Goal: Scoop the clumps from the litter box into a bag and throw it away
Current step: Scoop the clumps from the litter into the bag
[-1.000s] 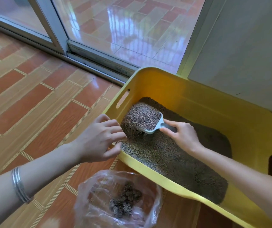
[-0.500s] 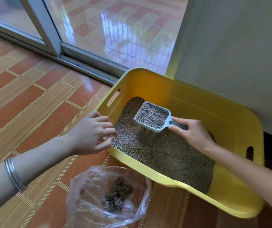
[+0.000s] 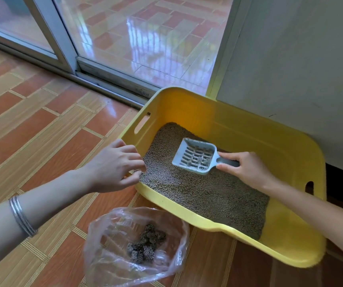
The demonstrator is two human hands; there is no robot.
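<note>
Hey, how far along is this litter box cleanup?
Done: several clumps lie in the bag. In hand: right hand holds the nearly empty scoop over the litter; left hand grips the litter box rim. Left: any remaining clumps, then binning the bag.

I can read no lettering, label, brand or number on the yellow litter box (image 3: 249, 129), scoop (image 3: 195, 156) or bag (image 3: 108, 262).

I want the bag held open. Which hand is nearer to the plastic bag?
Left. The left hand holds the litter box by its rim, just beyond the plastic bag; the right hand holds the scoop inside the box, farther away.
</note>
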